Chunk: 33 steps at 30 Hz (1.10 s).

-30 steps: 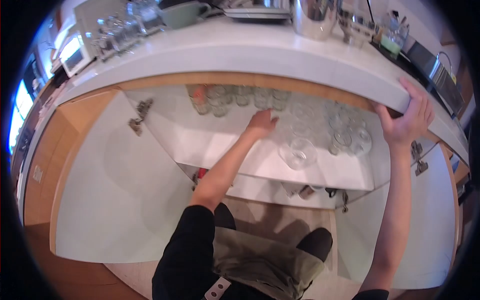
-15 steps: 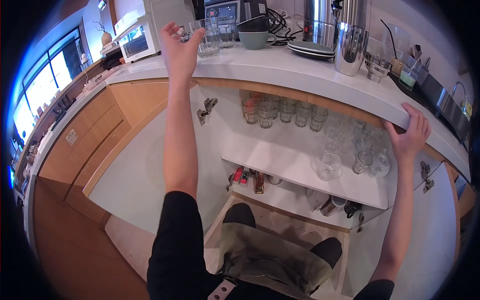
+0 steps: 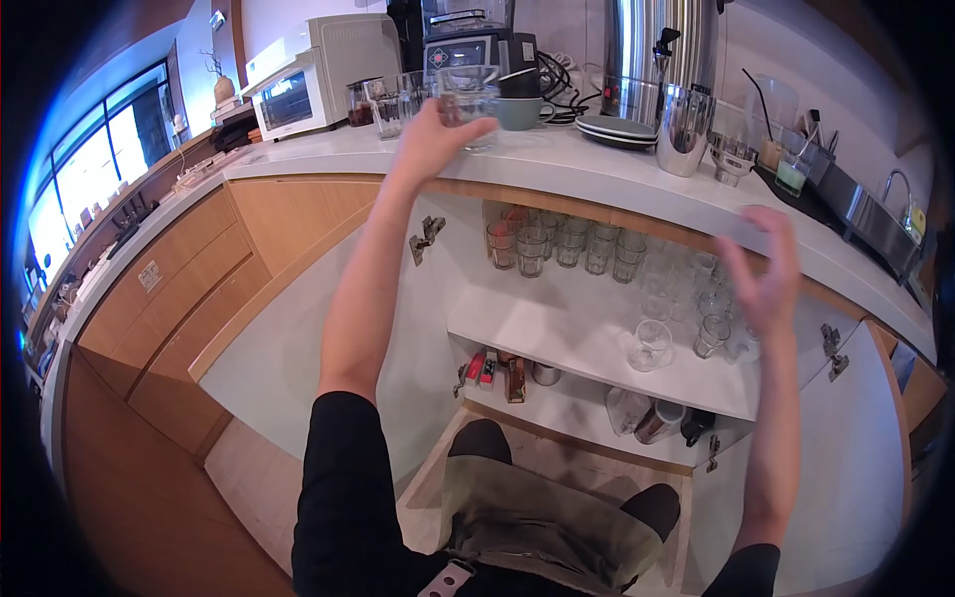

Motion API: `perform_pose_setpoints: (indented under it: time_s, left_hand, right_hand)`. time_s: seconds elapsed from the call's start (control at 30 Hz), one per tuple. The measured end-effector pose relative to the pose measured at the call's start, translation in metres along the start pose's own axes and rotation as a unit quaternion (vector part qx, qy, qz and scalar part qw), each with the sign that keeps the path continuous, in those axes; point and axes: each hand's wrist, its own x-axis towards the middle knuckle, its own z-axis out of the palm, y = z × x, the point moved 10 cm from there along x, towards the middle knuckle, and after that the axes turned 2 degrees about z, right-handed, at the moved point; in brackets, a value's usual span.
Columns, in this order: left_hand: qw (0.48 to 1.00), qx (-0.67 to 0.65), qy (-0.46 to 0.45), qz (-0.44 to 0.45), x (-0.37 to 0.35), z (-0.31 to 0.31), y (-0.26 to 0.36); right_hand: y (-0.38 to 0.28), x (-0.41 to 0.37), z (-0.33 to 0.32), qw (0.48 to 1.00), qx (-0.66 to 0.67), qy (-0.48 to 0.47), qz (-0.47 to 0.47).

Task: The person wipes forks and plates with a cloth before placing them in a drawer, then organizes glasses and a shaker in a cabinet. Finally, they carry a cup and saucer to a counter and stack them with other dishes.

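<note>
White counter (image 3: pixel 557 159), left fingers (image 3: pixel 476 130) around a clear glass (image 3: pixel 473 90), right fingers (image 3: pixel 782 239) wide apart

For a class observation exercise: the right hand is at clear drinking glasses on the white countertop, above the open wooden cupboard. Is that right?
Wrong hand: the head view shows the left hand, not the right hand, at the clear drinking glasses on the white countertop; the rest stands.

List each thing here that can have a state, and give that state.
Left cabinet door, open
Right cabinet door, open
Green cup, black dishware stacked on it
Plates, stacked
Drinking glass, holding green liquid
Left hand, at a counter glass, grip unclear
Right hand, empty, fingers spread
Microwave, unclear whether shut
</note>
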Motion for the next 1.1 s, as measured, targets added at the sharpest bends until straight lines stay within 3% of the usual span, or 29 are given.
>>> perform_pose_setpoints:
  time_s: [0.07, 0.13, 0.23, 0.27, 0.33, 0.4, 0.5, 0.6, 0.73, 0.83, 0.9, 1.0, 1.1]
  left_hand:
    - [0.999, 0.001, -0.028, 0.033, -0.007, 0.020, 0.026]
    - [0.996, 0.031, -0.046, 0.063, -0.009, 0.036, 0.042]
    - [0.986, -0.090, -0.126, 0.063, -0.005, 0.045, 0.050]
    - [0.994, -0.079, -0.058, 0.056, 0.016, 0.027, 0.024]
    - [0.976, -0.071, 0.199, 0.049, 0.030, -0.043, -0.002]
    - [0.906, 0.115, 0.406, 0.036, 0.053, -0.087, -0.068]
    - [0.907, 0.228, 0.316, -0.162, 0.077, -0.086, -0.124]
    - [0.967, 0.116, 0.144, -0.177, 0.084, -0.057, -0.163]
    - [0.963, 0.167, 0.107, -0.184, 0.085, -0.053, -0.164]
    - [0.953, 0.192, 0.134, -0.191, 0.082, -0.054, -0.164]
    - [0.944, 0.196, 0.186, -0.188, 0.073, -0.063, -0.150]
    - [0.930, 0.059, 0.290, -0.216, 0.058, -0.082, -0.149]
    - [0.913, -0.278, 0.280, -0.107, 0.033, -0.077, -0.138]
  right_hand:
    - [-0.059, 0.009, 0.052, 0.990, 0.058, -0.107, -0.072]
    - [-0.093, 0.036, 0.095, 0.986, 0.085, -0.137, -0.034]
    - [-0.067, 0.074, 0.157, 0.982, 0.083, -0.135, 0.107]
    - [-0.060, 0.083, 0.172, 0.973, 0.073, -0.160, 0.147]
    - [-0.044, 0.090, 0.201, 0.958, 0.077, -0.197, 0.191]
    - [-0.037, 0.099, 0.211, 0.950, 0.069, -0.222, 0.210]
    - [-0.025, 0.113, 0.236, 0.953, 0.100, -0.200, 0.205]
    - [-0.017, 0.112, 0.238, 0.955, 0.111, -0.185, 0.205]
    - [-0.045, 0.101, 0.205, 0.961, 0.174, -0.141, 0.163]
    - [-0.069, 0.083, 0.181, 0.911, 0.360, -0.131, 0.154]
    - [-0.085, 0.058, 0.171, 0.854, 0.456, -0.181, 0.170]
    - [-0.106, 0.005, 0.153, 0.787, 0.538, -0.230, 0.193]
    - [-0.103, -0.066, 0.162, 0.790, 0.494, -0.294, 0.212]
